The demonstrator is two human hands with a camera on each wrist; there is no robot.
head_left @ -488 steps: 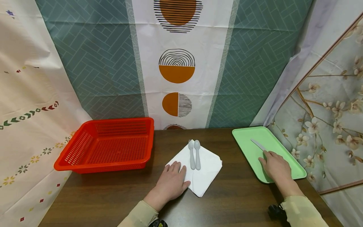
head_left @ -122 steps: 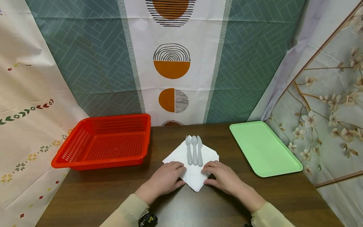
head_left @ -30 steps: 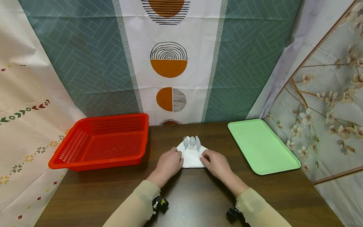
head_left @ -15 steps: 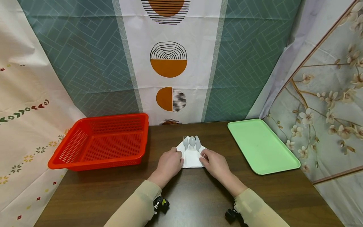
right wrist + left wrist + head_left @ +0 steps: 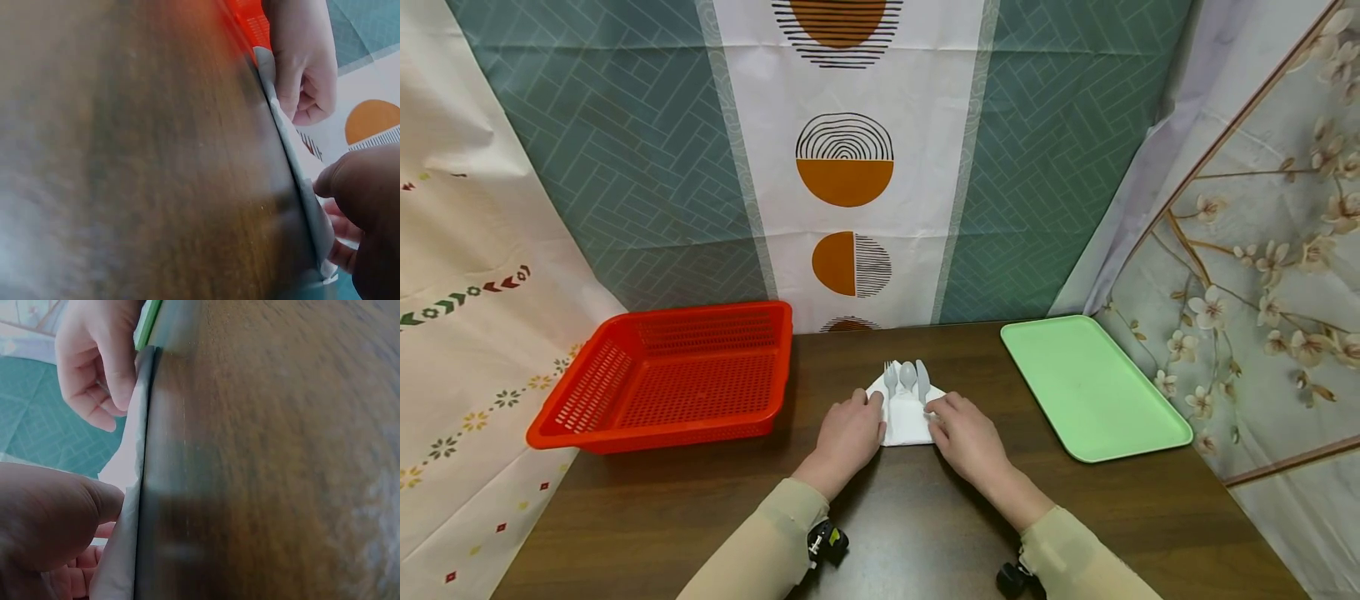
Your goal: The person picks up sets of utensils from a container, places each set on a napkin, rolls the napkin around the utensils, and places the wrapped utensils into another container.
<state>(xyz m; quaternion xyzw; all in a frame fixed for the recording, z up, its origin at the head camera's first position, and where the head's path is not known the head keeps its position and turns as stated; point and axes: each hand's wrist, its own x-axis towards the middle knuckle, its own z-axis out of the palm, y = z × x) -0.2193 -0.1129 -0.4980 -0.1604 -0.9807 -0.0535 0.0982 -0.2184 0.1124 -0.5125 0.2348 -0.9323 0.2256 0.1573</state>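
- A white, soft folded napkin lies at the middle of the dark brown wooden desk, its straight near edge facing the person and a pointed corner at the far side.
- On it, side by side, I see a pale grey fork on the left, a pale grey spoon in the middle and a pale grey knife on the right; their heads point to the far side, and a flap of the napkin covers their handles.
- The left hand is at the napkin's left side, grasping its edge, thumb on the white surface and the other fingers bent.
- The right hand is at the napkin's right side, near the knife; its fingers are loosely bent and touch the napkin, but I cannot tell whether the grip pinches it or only rests on it.
- Both arms wear pale yellow-green sleeves, with a small black device at each wrist.
- Far left on the desk stands a bright red rectangular basket with perforated sides, well apart from the left hand.
- Far right lies a pale green, rounded rectangular tray, well apart from the right hand.
- Behind the desk hangs a teal cloth with a white middle band bearing orange and black circle designs.
- A cream cloth with small coloured motifs hangs on the left, and a pale cloth printed with flowering branches on the right.
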